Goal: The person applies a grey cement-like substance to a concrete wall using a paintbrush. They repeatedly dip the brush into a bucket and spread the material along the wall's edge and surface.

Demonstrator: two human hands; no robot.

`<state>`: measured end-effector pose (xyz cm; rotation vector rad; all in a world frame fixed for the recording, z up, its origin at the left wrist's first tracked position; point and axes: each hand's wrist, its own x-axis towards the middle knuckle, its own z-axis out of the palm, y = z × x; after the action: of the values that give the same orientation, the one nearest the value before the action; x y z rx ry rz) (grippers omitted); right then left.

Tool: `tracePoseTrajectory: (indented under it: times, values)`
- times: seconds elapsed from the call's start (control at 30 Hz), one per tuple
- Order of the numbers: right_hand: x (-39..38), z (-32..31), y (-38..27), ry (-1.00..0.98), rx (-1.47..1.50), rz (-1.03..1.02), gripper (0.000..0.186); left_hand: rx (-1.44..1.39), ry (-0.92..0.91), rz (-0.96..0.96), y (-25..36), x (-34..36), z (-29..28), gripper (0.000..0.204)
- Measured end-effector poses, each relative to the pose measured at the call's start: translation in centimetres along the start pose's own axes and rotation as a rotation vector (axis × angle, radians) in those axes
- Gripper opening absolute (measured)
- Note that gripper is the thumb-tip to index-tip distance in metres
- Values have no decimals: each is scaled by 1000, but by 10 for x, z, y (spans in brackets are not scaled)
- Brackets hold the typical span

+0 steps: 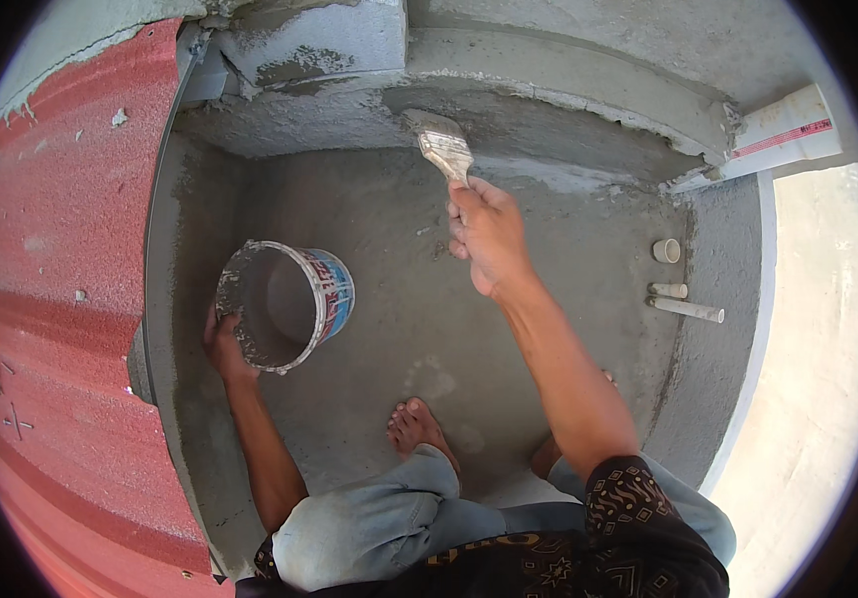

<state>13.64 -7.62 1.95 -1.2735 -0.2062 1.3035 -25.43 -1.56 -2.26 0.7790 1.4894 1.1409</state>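
Observation:
A wide flat paintbrush (446, 151), crusted with grey, is gripped by its handle in my right hand (494, 231). Its bristles touch the low grey cement wall (509, 120) at the far side, where the surface around them is a darker, wet-looking grey. My left hand (225, 344) is closed on the left rim of a plastic bucket (334, 289) with a printed blue and red side. The bucket tilts with its mouth toward my left, and grey residue coats its inside; any liquid in it is hard to make out.
Red corrugated metal sheeting (60, 259) runs along the left. Short white pipes (688, 307) stick up from the grey floor (399, 229) at right, and a larger white pipe (788, 135) lies at the far right corner. My bare foot (417, 427) is on the floor.

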Motion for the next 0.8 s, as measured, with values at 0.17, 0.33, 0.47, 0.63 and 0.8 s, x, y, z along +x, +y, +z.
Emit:
tracePoseTrajectory:
  times: [0.17, 0.33, 0.47, 0.63, 0.8]
  values:
    - [17, 3, -4, 26, 182, -74, 14, 30, 29, 24, -1, -1, -2, 57]
    - [6, -8, -4, 39, 482, -110, 19, 7, -13, 29, -1, 0, -6, 57]
    - [0, -16, -12, 116, 426, -184, 14, 8, -6, 25, 0, -4, -1, 58]
    - [-5, -20, -30, 141, 253, -236, 19, 42, 45, 17, 0, -3, -3, 59]
    - [-12, -23, -16, 154, 89, -356, 20, 3, 35, 6, -5, 3, -8, 58]
